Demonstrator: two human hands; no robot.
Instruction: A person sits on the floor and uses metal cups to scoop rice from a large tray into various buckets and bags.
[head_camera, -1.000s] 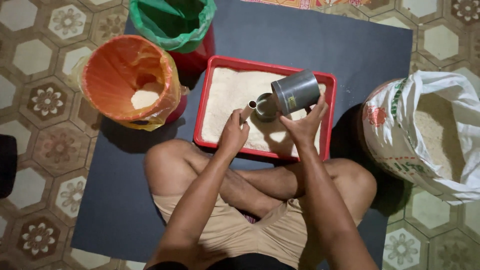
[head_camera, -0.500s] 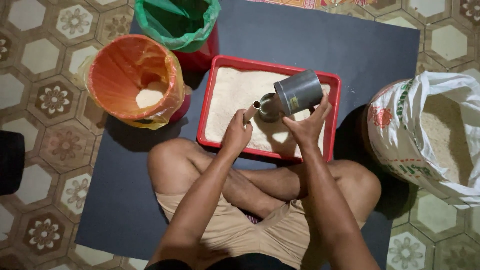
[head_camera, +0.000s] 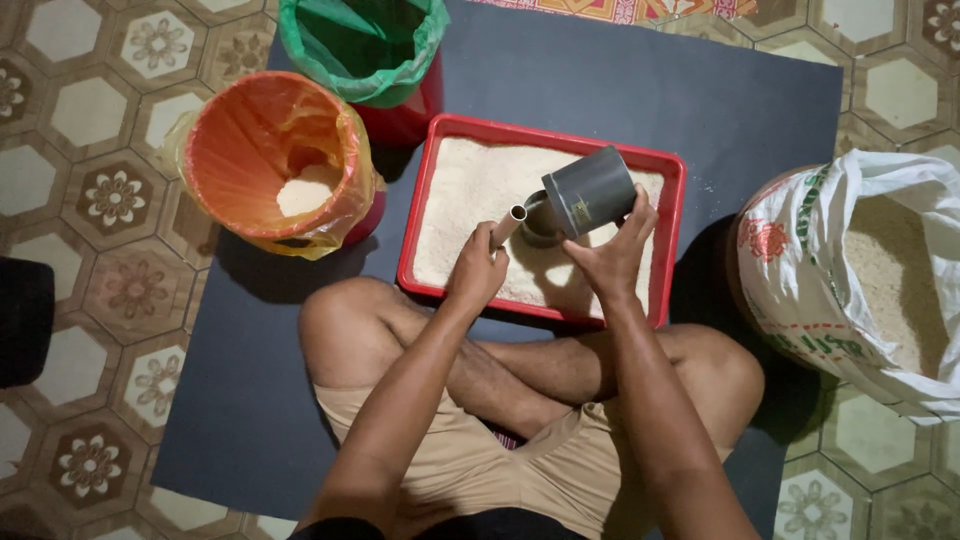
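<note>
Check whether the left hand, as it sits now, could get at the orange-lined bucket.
Probably yes. The orange-lined bucket stands open-topped on the left hand's side with only bare dark mat between, but that hand holds a small pale tube.

Orange-lined bucket (head_camera: 270, 165), green-lined red bin (head_camera: 365, 50), open grain sack (head_camera: 860, 280), dark mat (head_camera: 700, 90), patterned tiles (head_camera: 90, 190).

- Left hand (head_camera: 476, 272) reaches forward, fingers curled closed in a grip.
- Right hand (head_camera: 612, 255) is raised beside it, fingers wrapped in a grasp.
- Legs are crossed.
</note>
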